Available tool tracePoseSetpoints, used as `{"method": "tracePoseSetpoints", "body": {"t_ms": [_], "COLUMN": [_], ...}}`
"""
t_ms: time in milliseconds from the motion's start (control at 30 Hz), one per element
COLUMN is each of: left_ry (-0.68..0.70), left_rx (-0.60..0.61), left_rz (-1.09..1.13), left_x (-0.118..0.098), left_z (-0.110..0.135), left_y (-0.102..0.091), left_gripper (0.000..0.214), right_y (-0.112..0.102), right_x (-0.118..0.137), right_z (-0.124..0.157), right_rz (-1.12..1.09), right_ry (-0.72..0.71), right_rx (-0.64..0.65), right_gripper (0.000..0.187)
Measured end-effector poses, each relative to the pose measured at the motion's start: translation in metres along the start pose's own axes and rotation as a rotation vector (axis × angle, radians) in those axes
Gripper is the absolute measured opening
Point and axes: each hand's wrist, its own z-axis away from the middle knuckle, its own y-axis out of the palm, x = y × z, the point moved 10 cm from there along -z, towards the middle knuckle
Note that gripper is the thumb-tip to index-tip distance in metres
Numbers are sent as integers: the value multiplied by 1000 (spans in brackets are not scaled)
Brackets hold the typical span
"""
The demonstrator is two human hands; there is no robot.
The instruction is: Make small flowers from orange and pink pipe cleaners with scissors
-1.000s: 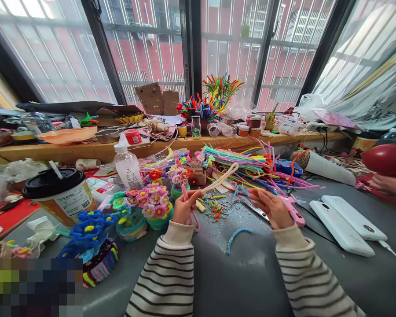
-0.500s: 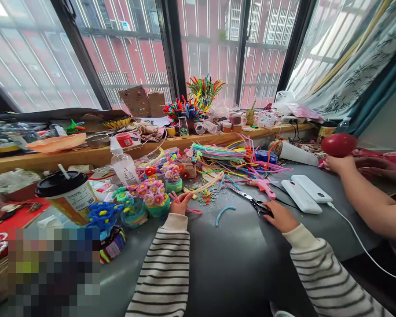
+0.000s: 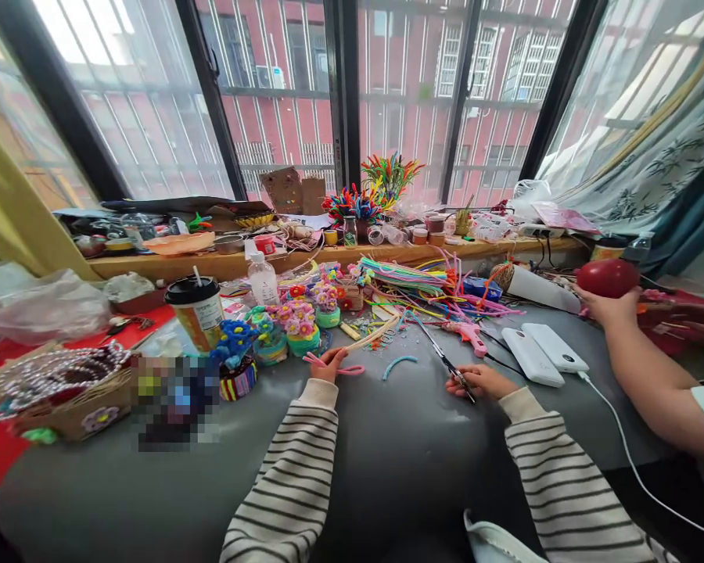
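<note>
A: Fingers first. Left hand (image 3: 327, 365)?
B: Fingers together, pinched on a pink pipe cleaner (image 3: 352, 370) that bends into a loop. A cream strand (image 3: 372, 338) runs out of the same grip. All of it left of the glue gun (image 3: 470, 336), well apart from it.
A: Right hand (image 3: 481, 381)?
B: On the near side of the glue gun. Fingers clamped round the handles of the scissors (image 3: 437, 349). Blades slant away, passing left of the gun. Whether they meet fully, cannot tell.
A: Between the hands?
B: One short blue strip (image 3: 396, 362), curved, lying on the grey counter (image 3: 387, 469), left of the glue gun. Touches neither hand.
A: Farther out?
B: Just right of the glue gun, two white power banks (image 3: 531, 356), side by side. Beyond it and a little left, a thick bundle of pipe cleaners (image 3: 407, 274), many colours.
A: Far left of the gun?
B: A pot of pink flowers (image 3: 296, 320), then a pot of blue flowers (image 3: 238, 356); a clear bottle (image 3: 263, 283) and a lidded cup (image 3: 195, 309) past those.
A: Anyone else?
B: Far right of the glue gun, a co-worker's hand (image 3: 610, 307), fingers curled under a round red thing (image 3: 607, 277).
</note>
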Motion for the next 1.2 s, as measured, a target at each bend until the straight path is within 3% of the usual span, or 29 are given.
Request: {"method": "tracePoseSetpoints", "body": {"t_ms": [67, 200, 333, 533, 867, 1033, 1200], "left_ry": [-14, -19, -11, 6, 48, 65, 65], "left_rx": [-16, -62, -117, -156, -161, -156, -160], "left_rz": [-5, -38, -81, -109, -55, -35, -45], "left_x": [0, -1, -1, 1, 5, 4, 4], "left_z": [1, 2, 7, 11, 8, 7, 8], "left_y": [0, -3, -6, -10, -11, -9, -9], "left_gripper": [21, 22, 22, 21, 28, 30, 31], "right_y": [11, 30, 69, 112, 109, 106, 120], "right_x": [-5, -3, 15, 21, 16, 17, 22], "right_z": [6, 10, 8, 8, 4, 2, 13], "right_rz": [-232, -396, -524, -598, -755, -785, -719], "right_ry": [-20, -80, -203, -214, -178, -192, -171], "right_rx": [21, -10, 176, 384, 401, 393, 520], "right_gripper": [18, 26, 42, 47, 57, 53, 66]}}
